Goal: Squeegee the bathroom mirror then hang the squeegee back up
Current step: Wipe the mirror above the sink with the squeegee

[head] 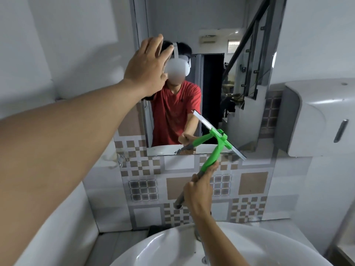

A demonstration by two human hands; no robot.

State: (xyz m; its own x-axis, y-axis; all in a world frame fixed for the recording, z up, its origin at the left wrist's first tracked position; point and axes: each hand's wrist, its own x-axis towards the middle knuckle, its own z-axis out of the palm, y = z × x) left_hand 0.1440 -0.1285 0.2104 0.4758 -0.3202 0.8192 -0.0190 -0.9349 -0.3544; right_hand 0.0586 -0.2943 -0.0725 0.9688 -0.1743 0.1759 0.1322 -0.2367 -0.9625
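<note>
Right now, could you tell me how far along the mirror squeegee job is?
Mid-job. The right hand grips the green squeegee, its blade at the bottom edge of the mirror. The left hand is open against the glass higher up. Which strips are already wiped I cannot tell. Hanging it back up is still left.

green squeegee with grey grip, tilted, its blade on the mirror lower right edge, centre-right of frame.
</note>
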